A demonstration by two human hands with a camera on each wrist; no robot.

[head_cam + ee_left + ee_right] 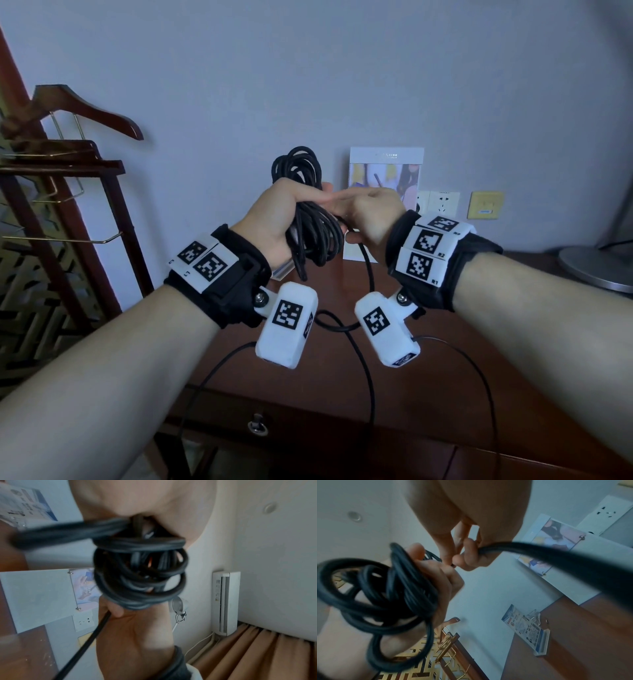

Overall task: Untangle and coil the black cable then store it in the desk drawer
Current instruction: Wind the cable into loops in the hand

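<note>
A: Now, left hand [274, 222] grips the black cable [310, 219] coil above the desk [428, 359]. Right hand [371, 214]?

B: Pinching the free strand at 3 o'clock. Suggest feeding even loops, keeping tension; drawer [257, 423] at 6 o'clock looks closed.

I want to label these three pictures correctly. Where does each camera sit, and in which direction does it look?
Head: worn on the head, looking forward and down at the desk; both forearms, left hand and right hand show.
Left wrist: on the left wrist, looking along the hand at the black cable; the right hand shows beyond.
Right wrist: on the right wrist, looking along its fingers pinching a strand; the left hand grips the coil.
Shared: all three show the cable and the wall picture.
</note>
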